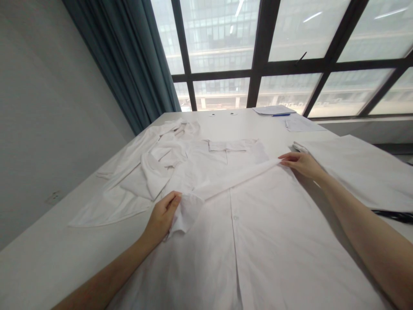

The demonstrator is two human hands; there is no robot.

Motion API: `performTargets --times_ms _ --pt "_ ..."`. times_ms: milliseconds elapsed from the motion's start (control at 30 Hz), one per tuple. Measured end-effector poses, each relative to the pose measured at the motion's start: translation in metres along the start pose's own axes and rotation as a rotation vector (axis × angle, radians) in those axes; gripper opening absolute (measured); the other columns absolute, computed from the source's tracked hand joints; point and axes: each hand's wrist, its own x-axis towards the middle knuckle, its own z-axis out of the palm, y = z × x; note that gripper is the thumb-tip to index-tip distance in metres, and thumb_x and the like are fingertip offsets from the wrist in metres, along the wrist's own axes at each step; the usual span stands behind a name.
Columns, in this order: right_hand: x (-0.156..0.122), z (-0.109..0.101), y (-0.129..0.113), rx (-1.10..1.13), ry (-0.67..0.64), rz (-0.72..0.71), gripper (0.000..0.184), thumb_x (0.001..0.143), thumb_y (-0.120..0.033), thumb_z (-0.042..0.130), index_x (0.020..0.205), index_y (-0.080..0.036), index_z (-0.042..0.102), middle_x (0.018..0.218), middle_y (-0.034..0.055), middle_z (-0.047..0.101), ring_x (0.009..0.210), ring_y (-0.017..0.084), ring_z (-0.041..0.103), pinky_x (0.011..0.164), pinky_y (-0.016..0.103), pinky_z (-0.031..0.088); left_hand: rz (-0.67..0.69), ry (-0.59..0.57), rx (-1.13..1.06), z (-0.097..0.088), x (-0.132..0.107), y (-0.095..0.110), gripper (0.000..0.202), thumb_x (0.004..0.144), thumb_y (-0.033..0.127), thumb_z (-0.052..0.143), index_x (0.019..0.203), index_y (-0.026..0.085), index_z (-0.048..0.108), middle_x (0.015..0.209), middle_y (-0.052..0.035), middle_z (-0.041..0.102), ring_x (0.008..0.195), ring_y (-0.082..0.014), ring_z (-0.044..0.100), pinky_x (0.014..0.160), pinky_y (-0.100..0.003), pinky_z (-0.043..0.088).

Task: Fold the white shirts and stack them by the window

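A white button-front shirt [264, 224] lies flat on the white table [48, 254], collar [227, 145] towards the window. One sleeve [235, 178] is folded across the chest from right to left. My left hand [164, 213] pinches the sleeve's cuff at the shirt's left side. At the right shoulder, my right hand [300, 163] rests with its fingers together, pressing on the sleeve's fold.
A second white garment [145, 172] lies crumpled at the left. Another white garment [361, 168] lies flat at the right. Papers [303, 125] and a blue pen [280, 115] sit at the far edge near the window. A blue curtain [129, 64] hangs at back left.
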Motion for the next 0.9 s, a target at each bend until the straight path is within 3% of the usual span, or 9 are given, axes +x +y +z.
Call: performTargets --times_ms 167,333,433,533,633,767,900 --pt "0.002 0.007 -0.005 0.026 -0.125 -0.058 0.041 0.071 -0.048 0.068 0.102 -0.022 0.072 0.099 0.0077 0.071 0.086 0.023 0.064 0.076 0.036 0.053 -0.001 -0.013 0.000 0.000 0.000 0.002 0.040 0.087 0.056 0.049 0.077 0.019 0.062 0.071 -0.0006 0.062 0.072 -0.0192 0.056 0.064 -0.025 0.045" --pt "0.009 0.013 -0.007 -0.105 -0.121 -0.123 0.041 0.068 -0.032 0.066 0.108 -0.024 0.070 0.094 0.0062 0.066 0.078 0.021 0.062 0.073 0.035 0.053 -0.011 -0.016 -0.004 0.001 0.001 -0.001 0.038 0.088 0.051 0.050 0.090 0.017 0.068 0.082 -0.0036 0.069 0.080 -0.0211 0.062 0.069 -0.026 0.049" --pt "0.011 0.008 -0.007 -0.158 -0.130 -0.122 0.037 0.068 -0.022 0.061 0.103 -0.026 0.071 0.090 0.0043 0.065 0.070 0.018 0.061 0.073 0.034 0.054 -0.008 -0.015 -0.022 0.002 0.000 -0.003 0.038 0.088 0.047 0.052 0.107 0.019 0.069 0.100 -0.0060 0.072 0.091 -0.0223 0.065 0.078 -0.029 0.052" --pt "0.009 0.004 -0.009 -0.174 -0.132 -0.165 0.041 0.066 -0.016 0.057 0.104 -0.025 0.071 0.090 0.0044 0.065 0.073 0.019 0.063 0.073 0.034 0.054 0.072 -0.052 0.015 0.003 -0.001 -0.004 0.035 0.091 0.041 0.049 0.111 0.021 0.070 0.112 -0.0067 0.071 0.105 -0.0231 0.064 0.095 -0.035 0.049" --pt "0.005 0.004 -0.011 -0.161 -0.061 -0.181 0.041 0.065 -0.017 0.057 0.104 -0.024 0.070 0.091 0.0048 0.067 0.075 0.020 0.063 0.074 0.036 0.054 0.183 -0.109 0.040 0.003 -0.003 -0.003 0.036 0.094 0.037 0.044 0.111 0.021 0.071 0.115 -0.0074 0.071 0.110 -0.0225 0.063 0.101 -0.036 0.047" --pt "-0.002 0.007 -0.009 -0.110 0.077 -0.144 0.026 0.074 -0.026 0.055 0.095 -0.022 0.071 0.091 0.0071 0.070 0.080 0.024 0.065 0.078 0.041 0.053 0.275 -0.180 0.095 0.003 -0.007 -0.002 0.035 0.095 0.036 0.045 0.115 0.020 0.069 0.116 -0.0088 0.071 0.111 -0.0221 0.063 0.101 -0.036 0.048" --pt "-0.007 0.007 -0.006 0.003 0.109 -0.042 0.025 0.077 -0.033 0.056 0.091 -0.022 0.073 0.091 0.0073 0.074 0.084 0.027 0.067 0.080 0.043 0.053 0.396 -0.231 0.198 0.003 -0.010 -0.005 0.032 0.092 0.035 0.051 0.116 0.023 0.067 0.125 -0.0088 0.067 0.122 -0.0248 0.058 0.109 -0.042 0.040"
